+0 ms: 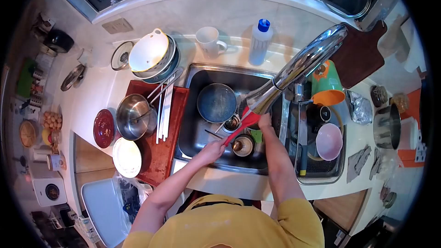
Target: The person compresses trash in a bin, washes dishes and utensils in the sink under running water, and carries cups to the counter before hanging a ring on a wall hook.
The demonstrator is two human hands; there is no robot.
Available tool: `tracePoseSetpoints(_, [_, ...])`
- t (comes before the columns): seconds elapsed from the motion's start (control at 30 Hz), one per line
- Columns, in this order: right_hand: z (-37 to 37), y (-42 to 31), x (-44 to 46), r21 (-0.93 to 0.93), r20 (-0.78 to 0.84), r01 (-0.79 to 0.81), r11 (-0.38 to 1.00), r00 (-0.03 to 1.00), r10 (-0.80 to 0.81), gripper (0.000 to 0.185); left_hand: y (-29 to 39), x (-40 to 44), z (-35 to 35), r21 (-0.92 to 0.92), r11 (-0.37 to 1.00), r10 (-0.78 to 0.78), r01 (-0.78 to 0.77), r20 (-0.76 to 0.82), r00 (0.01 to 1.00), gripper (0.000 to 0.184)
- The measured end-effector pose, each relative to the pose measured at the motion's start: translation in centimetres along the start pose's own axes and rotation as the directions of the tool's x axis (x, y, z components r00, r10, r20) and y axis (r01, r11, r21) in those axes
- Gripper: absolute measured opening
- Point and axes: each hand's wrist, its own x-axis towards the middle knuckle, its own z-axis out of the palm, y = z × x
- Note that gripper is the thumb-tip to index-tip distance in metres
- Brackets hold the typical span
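My left hand (210, 152) is closed around the handle of a red silicone spatula (249, 118), which slants up across the sink. My right hand (264, 121) is beside the spatula's head, under the faucet spout, its fingers partly hidden. It appears closed on a green sponge (257, 135), which shows beside the wrist. Below, the steel sink (193, 138) holds a dark round pan (217, 103), a small metal cup (232, 123) and a round container (242, 146) with brownish contents.
The chrome faucet (298, 66) hangs over the sink. Left, a red tray (158, 165) bears a steel pot (133, 117) and white chopsticks (167, 112). Right, a drying rack (321, 174) holds a knife (303, 140) and pink bowl (329, 141). Behind stand a mug (207, 40) and bottle (260, 46).
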Motion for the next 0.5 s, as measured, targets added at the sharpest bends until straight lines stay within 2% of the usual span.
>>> tracePoseSetpoints(0.03, [-2.1, -1.4, -0.4, 0.129, -0.026, -0.181, 0.975, 0.982, 0.186, 0.026, 0.2, 0.4, -0.3, -0.002, 1.0, 0.0, 0.0, 0.008, 1.0, 0.041])
tracePoseSetpoints(0.07, [-4.1, -2.8, -0.5, 0.271, -0.063, -0.285, 0.919, 0.948, 0.313, 0.023, 0.6, 0.7, -0.6, 0.035, 0.998, -0.047, 0.046, 0.036, 0.998, 0.041])
tracePoseSetpoints(0.1, [-3.9, -2.2, -0.1, 0.423, -0.175, -0.28, 0.862, 0.908, 0.381, 0.019, 0.9, 1.1, -0.9, 0.072, 0.993, -0.094, 0.089, 0.062, 0.994, 0.04])
tracePoseSetpoints(0.13, [-6.2, -4.8, -1.1, 0.519, -0.213, -0.277, 0.808, 0.874, 0.436, 0.018, 0.9, 1.5, -1.0, 0.072, 0.99, -0.127, 0.119, 0.115, 0.985, 0.04])
tracePoseSetpoints(0.17, [-5.7, -5.7, -1.7, 0.517, -0.213, -0.284, 0.807, 0.871, 0.443, 0.018, 1.6, 1.6, -1.4, 0.071, 0.991, -0.125, 0.117, 0.123, 0.985, 0.04])
tracePoseSetpoints(0.2, [-4.9, -6.2, -2.3, 0.522, -0.307, -0.181, 0.834, 0.872, 0.382, 0.018, 2.8, 1.5, -2.1, -0.032, 0.978, -0.195, 0.205, 0.188, 0.962, 0.04])
tracePoseSetpoints(0.23, [-4.3, -6.7, -2.9, 0.515, -0.402, -0.075, 0.854, 0.859, 0.318, 0.019, 3.5, 1.7, -2.5, -0.127, 0.947, -0.256, 0.295, 0.259, 0.931, 0.04])
tracePoseSetpoints(0.3, [-4.1, -8.1, -5.0, 0.333, -0.17, -0.13, 0.934, 0.966, 0.195, 0.023, 3.0, 2.8, -2.0, -0.141, 0.953, -0.217, 0.267, 0.296, 0.93, 0.04])
tracePoseSetpoints(0.33, [-2.8, -7.8, -5.4, 0.332, -0.167, -0.134, 0.934, 0.966, 0.198, 0.023, 2.7, 3.4, -1.6, -0.157, 0.957, -0.182, 0.243, 0.324, 0.928, 0.041])
tracePoseSetpoints(0.37, [-0.5, -7.1, -5.3, 0.337, -0.139, 0.058, 0.94, 0.99, -0.011, 0.025, 2.5, 3.9, -1.3, -0.156, 0.957, -0.184, 0.246, 0.329, 0.926, 0.041])
tracePoseSetpoints(0.43, [3.7, -4.9, -4.1, 0.354, -0.115, 0.242, 0.903, 0.97, -0.215, 0.028, 2.3, 4.9, -0.8, -0.361, 0.823, -0.248, 0.438, 0.464, 0.85, 0.041])
tracePoseSetpoints(0.47, [3.5, -4.6, -3.0, 0.186, -0.054, 0.123, 0.975, 0.992, -0.114, 0.03, 2.1, 5.2, -1.1, -0.355, 0.828, -0.249, 0.433, 0.459, 0.853, 0.041])
tracePoseSetpoints(0.5, [3.6, -4.4, -2.4, 0.008, -0.005, 0.0, 1.0, 1.0, 0.0, 0.032, 1.6, 4.9, -1.2, -0.419, 0.772, -0.246, 0.478, 0.496, 0.833, 0.039])
